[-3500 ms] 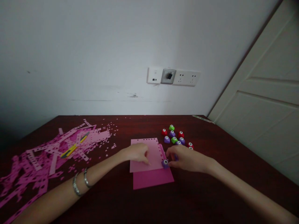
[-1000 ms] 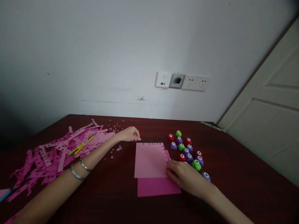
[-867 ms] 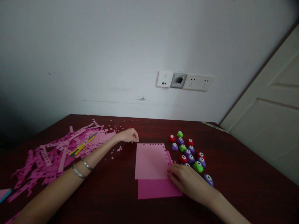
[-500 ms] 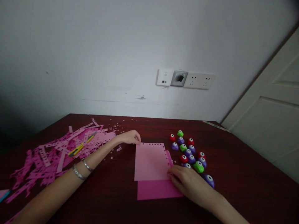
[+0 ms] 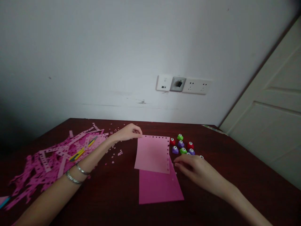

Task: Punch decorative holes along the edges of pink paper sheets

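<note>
My left hand point(image 5: 129, 131) pinches the top left corner of a light pink paper sheet point(image 5: 152, 153), which has small holes punched along its top and right edges. The sheet is partly raised and overlaps a darker pink sheet point(image 5: 157, 190) lying on the table. Just right of both sheets is my right hand point(image 5: 196, 168), its thumb and fingertips drawn together near the light sheet's right edge but apart from it. Whether anything small is between those fingers is hidden. Behind this hand sit several eye-topped craft punches, among them a green one point(image 5: 180, 137) and a purple one point(image 5: 175, 150).
A heap of punched pink paper strips point(image 5: 44, 161) covers the table's left side, with a yellow pen-like tool point(image 5: 77, 155) on top. Tiny paper bits point(image 5: 119, 153) are scattered beside my left forearm. Wall sockets point(image 5: 197, 86) are above the dark red table point(image 5: 113, 194).
My left hand has shifted the light pink sheet up and away, uncovering more of the darker sheet. My right hand has let go of the sheets' right edge and moved slightly right and up.
</note>
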A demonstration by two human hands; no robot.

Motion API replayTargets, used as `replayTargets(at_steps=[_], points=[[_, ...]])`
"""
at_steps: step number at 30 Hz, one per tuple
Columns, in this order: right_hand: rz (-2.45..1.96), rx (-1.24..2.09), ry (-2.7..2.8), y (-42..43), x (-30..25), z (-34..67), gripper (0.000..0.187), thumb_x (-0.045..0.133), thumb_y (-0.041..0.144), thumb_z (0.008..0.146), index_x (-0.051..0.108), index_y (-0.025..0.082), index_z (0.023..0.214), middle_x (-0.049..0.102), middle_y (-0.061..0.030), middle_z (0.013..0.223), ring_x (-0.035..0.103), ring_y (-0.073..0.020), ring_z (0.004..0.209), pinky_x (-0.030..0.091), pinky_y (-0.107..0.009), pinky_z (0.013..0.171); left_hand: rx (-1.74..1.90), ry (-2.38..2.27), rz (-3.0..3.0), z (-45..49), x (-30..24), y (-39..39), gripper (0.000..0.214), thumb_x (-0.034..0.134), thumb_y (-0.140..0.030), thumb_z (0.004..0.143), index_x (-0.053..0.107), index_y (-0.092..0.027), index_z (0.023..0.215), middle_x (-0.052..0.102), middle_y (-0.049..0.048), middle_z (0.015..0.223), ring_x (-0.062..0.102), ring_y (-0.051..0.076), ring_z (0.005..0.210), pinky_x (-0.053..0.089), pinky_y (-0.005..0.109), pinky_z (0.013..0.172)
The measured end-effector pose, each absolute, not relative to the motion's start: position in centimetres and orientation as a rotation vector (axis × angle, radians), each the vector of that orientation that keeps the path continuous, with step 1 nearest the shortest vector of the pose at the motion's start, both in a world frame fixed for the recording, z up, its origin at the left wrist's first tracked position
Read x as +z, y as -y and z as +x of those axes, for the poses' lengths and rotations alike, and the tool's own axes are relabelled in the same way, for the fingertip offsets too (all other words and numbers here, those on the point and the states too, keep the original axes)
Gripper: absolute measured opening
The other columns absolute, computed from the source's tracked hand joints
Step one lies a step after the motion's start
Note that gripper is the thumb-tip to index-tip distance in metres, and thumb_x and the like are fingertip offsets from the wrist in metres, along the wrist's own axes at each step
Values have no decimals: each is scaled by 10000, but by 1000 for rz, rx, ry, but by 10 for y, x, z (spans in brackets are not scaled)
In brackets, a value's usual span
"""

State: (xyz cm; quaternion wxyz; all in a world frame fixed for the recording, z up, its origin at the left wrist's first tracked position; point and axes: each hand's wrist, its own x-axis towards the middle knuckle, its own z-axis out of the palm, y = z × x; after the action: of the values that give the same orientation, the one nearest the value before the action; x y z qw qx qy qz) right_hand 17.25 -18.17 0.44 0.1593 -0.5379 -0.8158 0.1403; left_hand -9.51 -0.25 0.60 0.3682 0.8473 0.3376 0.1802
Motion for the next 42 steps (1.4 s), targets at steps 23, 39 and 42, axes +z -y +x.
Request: replayTargets(at_steps=[23, 39, 42], points=[[-1287, 1285, 1340, 132, 30, 132, 371, 533, 485, 783, 615, 124, 802, 661, -140, 918, 621, -129, 574, 445, -156, 319, 1246, -743, 3183, -63, 39, 84, 214, 403, -184, 871, 586, -152, 765, 510, 15, 683, 449, 117, 669, 359, 261, 609], [-1351, 1184, 1630, 139, 45, 143, 269, 500, 363, 797, 568, 124, 693, 650, -37, 647, 547, -68, 385, 432, -154, 328, 1114, -636, 2927, -38, 19, 110, 238, 457, -328, 850, 600, -153, 775, 571, 42, 730, 491, 128, 680, 394, 272, 614], [-1376, 1206, 1734, 145, 51, 144, 278, 459, 357, 833, 558, 131, 705, 655, -27, 682, 527, -47, 345, 418, -142, 320, 1030, -781, 2466, -35, 22, 109, 150, 495, -228, 809, 614, -151, 761, 580, 18, 715, 501, 93, 630, 408, 228, 594]])
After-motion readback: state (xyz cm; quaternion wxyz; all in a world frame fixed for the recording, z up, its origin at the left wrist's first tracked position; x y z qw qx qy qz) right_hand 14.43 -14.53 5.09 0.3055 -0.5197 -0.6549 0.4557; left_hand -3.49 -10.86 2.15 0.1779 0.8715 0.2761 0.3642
